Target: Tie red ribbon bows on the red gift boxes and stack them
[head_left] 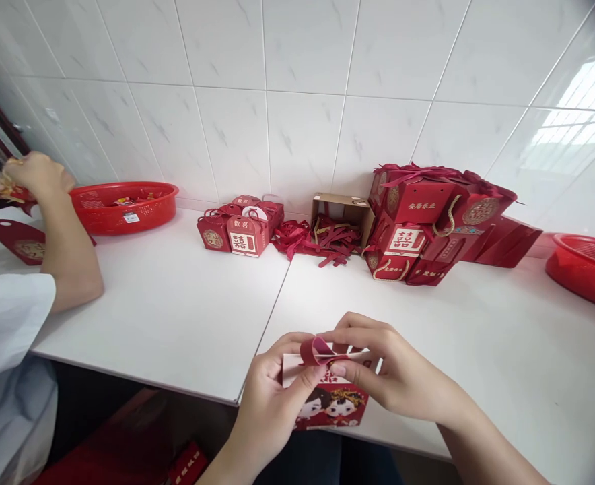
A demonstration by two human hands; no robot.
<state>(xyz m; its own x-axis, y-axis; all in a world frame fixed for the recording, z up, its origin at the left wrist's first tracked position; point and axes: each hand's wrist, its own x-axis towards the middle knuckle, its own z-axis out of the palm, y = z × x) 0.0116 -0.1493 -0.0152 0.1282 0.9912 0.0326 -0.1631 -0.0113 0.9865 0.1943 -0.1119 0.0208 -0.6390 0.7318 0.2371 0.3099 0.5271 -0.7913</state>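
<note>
At the table's front edge I hold a red and white gift box (340, 411) printed with two cartoon figures. My left hand (282, 391) is closed around the box's left side, its thumb pressing at the top near the bow. A dark red ribbon (311, 351) stands in a loop over the box top. My right hand (378, 364) pinches the ribbon at the knot, with its thumb and fingers bent. The fingers partly cover the box top and the ribbon's right part.
Small red boxes (244, 232) stand by the wall, beside loose ribbons (292, 236) and an open cardboard box (345, 202). Stacked red gift boxes (413, 215) rise to the right. Red baskets (151, 214) sit at both sides. A co-worker's arm (70, 236) reaches in at left.
</note>
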